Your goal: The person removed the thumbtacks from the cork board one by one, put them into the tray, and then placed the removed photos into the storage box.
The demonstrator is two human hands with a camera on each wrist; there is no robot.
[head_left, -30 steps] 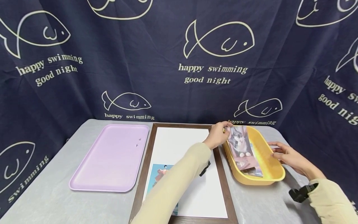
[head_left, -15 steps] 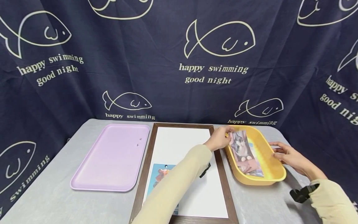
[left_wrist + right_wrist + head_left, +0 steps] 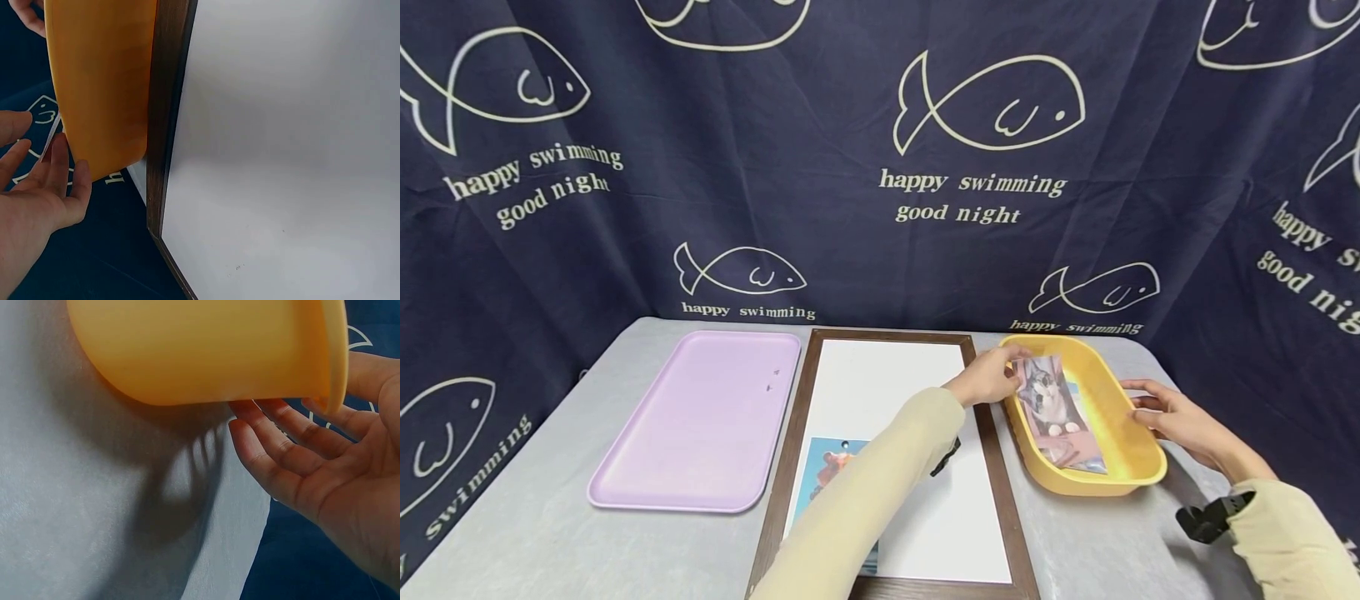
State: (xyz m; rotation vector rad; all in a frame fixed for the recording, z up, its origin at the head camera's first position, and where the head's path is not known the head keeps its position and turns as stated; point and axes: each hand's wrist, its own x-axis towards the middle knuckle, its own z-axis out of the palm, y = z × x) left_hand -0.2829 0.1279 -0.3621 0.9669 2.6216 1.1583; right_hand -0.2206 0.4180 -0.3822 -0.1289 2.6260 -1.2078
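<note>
Steadying the yellow bin (image 3: pixel 1116 417) beside it, seemingly, the right hand (image 3: pixel 1187 429) rests loose-fingered; the left hand (image 3: pixel 987 375) touches the cat photo (image 3: pixel 1051 408), whether pinching, I cannot tell.

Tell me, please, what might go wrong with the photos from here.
The left hand is at a corner of the cat photo, which overlaps another picture in the yellow basket; moving it could drag both. The left sleeve crosses over the blue picture on the white board and might brush it askew. The right hand is at the basket's outer side, so a nudge could shift the basket.
</note>
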